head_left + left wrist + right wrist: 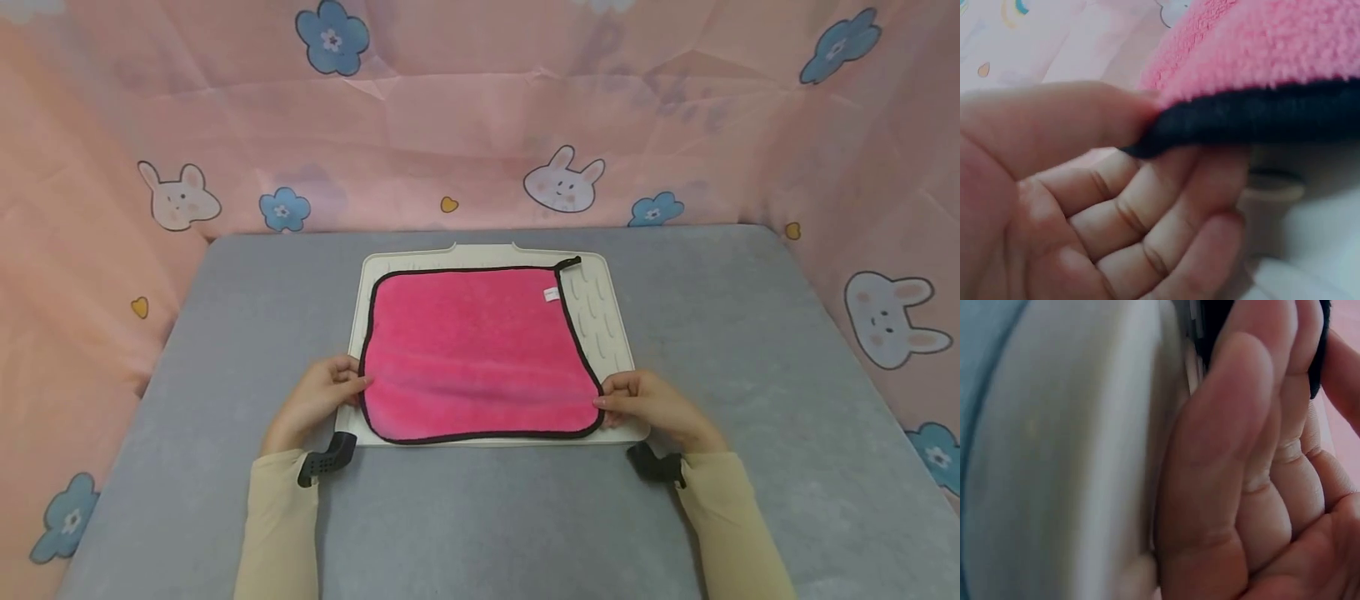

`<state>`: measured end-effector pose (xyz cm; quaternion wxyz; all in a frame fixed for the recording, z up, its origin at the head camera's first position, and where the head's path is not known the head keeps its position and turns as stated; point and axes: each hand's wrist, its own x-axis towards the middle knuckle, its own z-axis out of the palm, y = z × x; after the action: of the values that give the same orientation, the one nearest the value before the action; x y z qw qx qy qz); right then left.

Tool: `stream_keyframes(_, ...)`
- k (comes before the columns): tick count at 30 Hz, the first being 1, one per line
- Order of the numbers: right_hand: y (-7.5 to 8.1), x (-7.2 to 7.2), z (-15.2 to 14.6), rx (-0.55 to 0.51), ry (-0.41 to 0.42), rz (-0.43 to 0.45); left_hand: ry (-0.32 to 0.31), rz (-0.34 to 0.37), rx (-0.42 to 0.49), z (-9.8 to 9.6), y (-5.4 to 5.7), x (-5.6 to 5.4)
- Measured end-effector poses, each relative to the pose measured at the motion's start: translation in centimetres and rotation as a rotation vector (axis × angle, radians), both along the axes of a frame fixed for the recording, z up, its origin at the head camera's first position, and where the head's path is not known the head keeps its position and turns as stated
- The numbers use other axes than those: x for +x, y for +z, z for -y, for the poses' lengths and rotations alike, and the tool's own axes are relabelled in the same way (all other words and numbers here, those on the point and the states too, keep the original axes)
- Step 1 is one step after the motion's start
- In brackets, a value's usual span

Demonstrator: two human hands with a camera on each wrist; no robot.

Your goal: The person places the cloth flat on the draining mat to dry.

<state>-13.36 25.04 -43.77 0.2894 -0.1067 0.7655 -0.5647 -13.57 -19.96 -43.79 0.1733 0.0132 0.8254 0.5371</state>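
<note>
A pink plush towel (472, 342) with a black border lies spread over a cream ridged board (600, 317). My left hand (318, 396) pinches the towel's left edge near the front, thumb on top and fingers beneath. In the left wrist view, the black border (1254, 115) is caught between thumb and fingers. On the opposite side my right hand (652, 404) pinches the right edge near the front corner. The right wrist view shows those fingers (1222, 425) under the cloth, close beside the board's pale rim (1110, 450). A small white tag (552, 294) and a black loop (568, 263) mark the far right corner.
The board rests on a grey cloth-covered table (480, 517). Behind and at both sides hangs a pink curtain (450, 108) printed with rabbits and blue flowers. Black wrist mounts (327, 458) sit at the ends of the beige sleeves (281, 533).
</note>
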Motion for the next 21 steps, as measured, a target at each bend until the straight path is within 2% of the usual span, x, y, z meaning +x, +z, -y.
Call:
stream_keyframes(4, 0.0, 0.1, 0.0, 0.017, -0.002, -0.003, -0.022, -0.022, -0.052, -0.3, 0.4, 0.0)
stream_keyframes(8, 0.1, -0.4, -0.3, 0.031, 0.012, -0.019, 0.006, -0.018, -0.049, -0.4, 0.5, -0.5)
stream_keyframes(15, 0.9, -2.1, -0.8, 0.080, 0.004, -0.055, 0.094, -0.013, -0.044, -0.7, 0.4, -3.2)
stream_keyframes(21, 2.3, -3.2, -1.2, 0.171, 0.048, -0.071, 0.099, 0.002, -0.069, -1.3, 0.9, -5.2)
